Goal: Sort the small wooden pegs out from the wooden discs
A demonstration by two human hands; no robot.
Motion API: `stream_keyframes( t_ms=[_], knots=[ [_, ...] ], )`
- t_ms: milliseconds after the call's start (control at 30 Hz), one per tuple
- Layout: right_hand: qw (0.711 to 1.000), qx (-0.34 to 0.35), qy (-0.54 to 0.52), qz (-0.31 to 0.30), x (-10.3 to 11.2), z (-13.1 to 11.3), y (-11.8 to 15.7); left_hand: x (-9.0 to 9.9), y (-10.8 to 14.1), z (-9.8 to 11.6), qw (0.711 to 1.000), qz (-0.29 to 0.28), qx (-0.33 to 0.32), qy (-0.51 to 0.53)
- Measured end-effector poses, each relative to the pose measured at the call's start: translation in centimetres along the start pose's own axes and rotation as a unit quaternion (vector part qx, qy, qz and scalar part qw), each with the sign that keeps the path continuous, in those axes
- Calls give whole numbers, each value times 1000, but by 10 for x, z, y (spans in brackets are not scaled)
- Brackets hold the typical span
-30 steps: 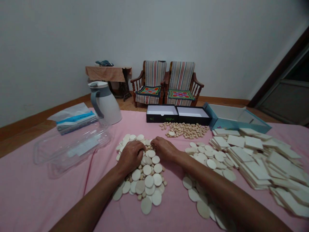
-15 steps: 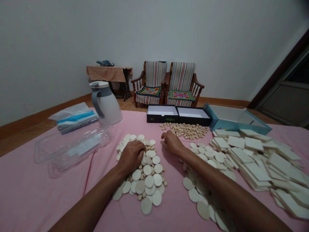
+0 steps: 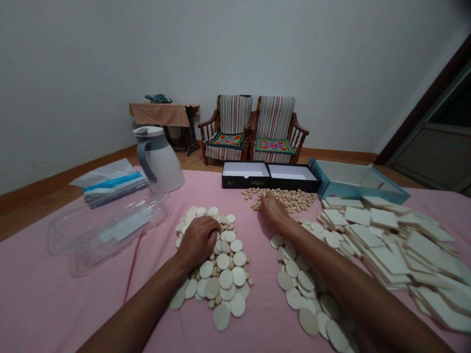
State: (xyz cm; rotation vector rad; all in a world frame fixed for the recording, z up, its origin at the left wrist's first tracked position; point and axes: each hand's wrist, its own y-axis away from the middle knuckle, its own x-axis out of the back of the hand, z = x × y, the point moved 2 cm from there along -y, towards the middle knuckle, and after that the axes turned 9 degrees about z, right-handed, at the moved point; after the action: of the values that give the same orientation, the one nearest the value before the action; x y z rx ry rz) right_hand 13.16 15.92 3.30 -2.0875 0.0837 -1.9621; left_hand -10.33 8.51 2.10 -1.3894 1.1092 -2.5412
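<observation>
My left hand [image 3: 199, 239] rests on the upper left of a heap of pale wooden discs [image 3: 225, 279] mixed with small wooden pieces. Its fingers curl down, and whatever they hold is hidden. My right hand [image 3: 274, 212] is at the near left edge of a spread of small round wooden pieces [image 3: 294, 199]. Those fingers are bent together, their tips among the pieces, and I cannot make out what is between them. Beneath and beside my right forearm lies a second heap of discs [image 3: 293, 297].
Square wooden tiles [image 3: 390, 262] are piled at the right. Behind are a black box [image 3: 241, 182] and a blue box [image 3: 368, 191]. A white jug [image 3: 167, 169], tissue pack [image 3: 114, 184] and clear plastic tray [image 3: 110, 235] stand left on the pink cloth [image 3: 257, 328].
My right hand has moved right and onto the edge of the small round pieces from the bare cloth beside them. My left hand has stayed on the disc heap. The view has shifted slightly.
</observation>
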Motion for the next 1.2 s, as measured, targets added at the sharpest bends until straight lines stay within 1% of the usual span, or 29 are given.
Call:
stream_keyframes(
  t_ms=[100, 167, 233, 267, 300, 367, 400, 467, 500, 533, 567, 600, 633, 700, 733, 833, 900, 933, 967, 1000, 1067, 1100, 1133, 1200],
  knots=[
    [999, 22, 20, 29, 5, 2, -4, 1, 0, 1, 1000, 3, -1, 0],
    [999, 13, 7, 42, 13, 7, -7, 1, -1, 2, 1000, 5, -3, -1],
    [999, 17, -37, 25, 24, 14, -8, 1, -1, 2, 1000, 5, -5, -1],
    [998, 29, -60, 9, 29, 18, -8, 1, -2, 2, 1000, 5, -5, -1],
    [995, 50, -84, -18, 35, 22, -7, 1, -2, 2, 1000, 5, -5, -1],
    [980, 98, -141, -105, 43, 30, -3, 0, -2, 1, 1000, 3, -4, -4],
    [964, 115, -175, -162, 45, 35, 0, 0, -2, 1, 1000, 3, -3, -5],
    [918, 137, -239, -286, 46, 43, 6, 0, -1, 1, 1000, 3, -3, -9],
    [898, 140, -254, -331, 46, 47, 9, 0, -1, 1, 1000, 4, -3, -9],
    [889, 138, -254, -355, 45, 51, 9, 0, -1, 1, 1000, 5, -3, -9],
    [891, 134, -243, -358, 43, 53, 8, 0, -1, 1, 1000, 5, -4, -9],
    [905, 125, -224, -339, 42, 55, 5, 0, -1, 2, 1000, 5, -5, -8],
    [925, 113, -202, -302, 40, 56, 1, 0, -2, 2, 1000, 4, -6, -7],
    [960, 85, -164, -210, 37, 55, -9, 1, -2, 2, 1000, 1, -5, -6],
    [972, 70, -150, -165, 36, 53, -14, 1, -2, 2, 1000, 1, -3, -5],
    [990, 26, -124, -60, 30, 45, -24, 0, -2, 2, 1000, -1, 2, -2],
    [992, 6, -122, 14, 27, 36, -25, 0, -2, 2, 1000, -1, 3, -1],
    [990, 14, -131, 40, 25, 30, -23, 0, -2, 2, 1000, 0, 2, 1],
    [987, 37, -146, 52, 22, 22, -20, 0, -1, 2, 1000, 1, 1, 1],
    [982, 70, -166, 50, 19, 12, -16, 0, -1, 2, 1000, 2, 1, 2],
    [968, 146, -204, 2, 11, -10, -4, 0, -1, 2, 1000, 2, 1, 1],
    [961, 169, -218, -24, 7, -22, 2, 0, -1, 2, 1000, 3, 1, 0],
    [956, 182, -224, -47, 3, -32, 8, 0, -1, 2, 1000, 4, 1, -3],
    [956, 186, -216, -76, -3, -49, 17, 0, -2, 2, 1000, 6, 0, -7]
  ],
)
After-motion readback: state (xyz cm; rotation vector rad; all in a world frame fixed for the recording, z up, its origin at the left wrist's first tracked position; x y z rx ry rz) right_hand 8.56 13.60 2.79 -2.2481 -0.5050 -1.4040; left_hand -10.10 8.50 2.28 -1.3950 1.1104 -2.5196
